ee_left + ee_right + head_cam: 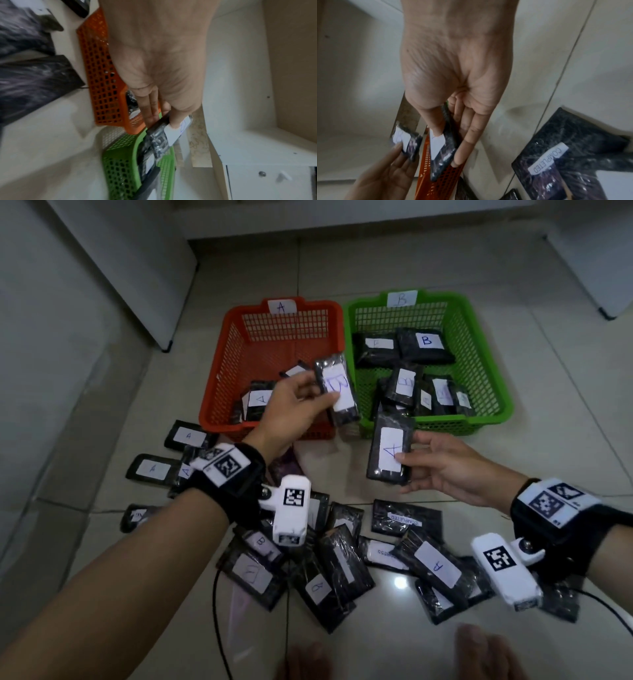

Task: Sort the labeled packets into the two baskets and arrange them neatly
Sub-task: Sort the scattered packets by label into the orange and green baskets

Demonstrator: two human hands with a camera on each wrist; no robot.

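Between thumb and fingers of the left hand [291,405], a black packet marked B [337,390] is pinched by its near long edge, label face up. It hangs above the seam where the orange basket [233,364], tagged A, meets the green basket [486,364], tagged B. The left wrist view confirms the thumb lying across the white label with the other fingertips [150,116] beneath. Beyond those fingertips lies the green basket, so the packet appears headed for its matching bin.

The right hand [445,470] grips a second packet marked A [390,453] the same way, thumb on the label's lower corner and straight fingers under the back. This packet hovers in front of the green basket's near wall, above bare floor. Its proper bin, the orange basket, sits to the left of the fingers, so the two loads will probably have to cross.

Both forearms reach forward with palms turned inward and wrists level. Holding each packet flat and face up likely keeps the letters readable until release.

Below and behind both hands, an unsorted pile of packets [339,563] covers the floor, with more to the left of the left wrist. Several packets already lie in the green basket and fewer in the orange one; sorting seems roughly half done.
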